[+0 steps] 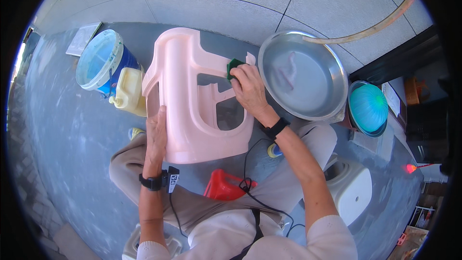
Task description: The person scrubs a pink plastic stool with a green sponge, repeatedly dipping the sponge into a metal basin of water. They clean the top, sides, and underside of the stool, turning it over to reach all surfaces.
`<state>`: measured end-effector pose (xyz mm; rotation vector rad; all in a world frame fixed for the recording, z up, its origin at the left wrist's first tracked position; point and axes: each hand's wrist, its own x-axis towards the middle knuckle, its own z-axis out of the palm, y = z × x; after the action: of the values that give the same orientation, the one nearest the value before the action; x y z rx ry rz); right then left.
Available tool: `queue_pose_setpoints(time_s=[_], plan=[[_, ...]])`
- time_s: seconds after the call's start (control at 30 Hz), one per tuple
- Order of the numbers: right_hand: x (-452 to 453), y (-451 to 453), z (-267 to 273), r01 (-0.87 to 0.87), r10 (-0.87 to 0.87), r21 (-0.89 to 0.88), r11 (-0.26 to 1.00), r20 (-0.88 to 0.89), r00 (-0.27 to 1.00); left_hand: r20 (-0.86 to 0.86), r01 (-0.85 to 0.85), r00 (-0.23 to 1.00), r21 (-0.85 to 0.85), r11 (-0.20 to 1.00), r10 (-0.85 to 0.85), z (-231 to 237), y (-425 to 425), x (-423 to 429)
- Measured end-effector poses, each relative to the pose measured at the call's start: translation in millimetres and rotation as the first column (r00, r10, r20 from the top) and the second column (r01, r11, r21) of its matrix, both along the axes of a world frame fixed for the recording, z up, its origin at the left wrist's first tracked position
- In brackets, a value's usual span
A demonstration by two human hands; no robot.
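Observation:
A pale pink plastic stool point(180, 115) lies on its side in front of me, with oval cut-outs in its panels. My left hand point(156, 133) holds its near left edge, the thumb resting along the side. In my right hand point(249, 88) is a dark green scouring pad point(234, 69), pressed against a leg of the stool at the upper right. Both wrists wear black bands, and a small device hangs by the left one. To the right of the stool stands a wide metal basin point(306, 97) of cloudy water with a pinkish cloth point(290, 72) in it.
On the left are a blue and white bucket point(99, 61) and a yellow jug point(130, 90). A red plastic item point(225, 186) sits between my legs, near a black cable point(265, 202). To the right are a teal ribbed bowl point(369, 107) and a white plastic stool point(353, 195).

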<state>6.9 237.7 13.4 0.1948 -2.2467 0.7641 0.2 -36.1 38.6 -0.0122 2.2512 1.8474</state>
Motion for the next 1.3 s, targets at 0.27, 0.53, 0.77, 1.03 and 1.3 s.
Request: queue_pose_setpoints(time_s=[0.27,0.53,0.77,1.03,1.3], plan=[[-10,-11,-8,-0.093,0.096,0.1,0.991,-0.023,0.995,-0.02,0.023,0.999,-0.105,0.994,-0.025,-2,4,2],[-9,30,-54,0.1,-0.074,-0.144,0.985,0.177,0.981,0.007,-0.082,0.997,-0.021,0.996,0.082,8,-19,-6],[-20,19,-31,0.07,-0.058,-0.269,0.961,0.053,0.997,0.01,-0.123,0.992,0.106,0.987,0.123,13,-28,-9],[-15,-5,2,0.0,-0.001,-0.124,0.992,-0.004,1.0,-0.021,-0.1,0.995,0.087,0.991,0.102,7,-30,-8],[-5,7,-10,0.002,0.012,0.15,0.989,-0.092,0.996,0.012,-0.126,0.992,0.095,0.987,0.126,1,-19,-4]])
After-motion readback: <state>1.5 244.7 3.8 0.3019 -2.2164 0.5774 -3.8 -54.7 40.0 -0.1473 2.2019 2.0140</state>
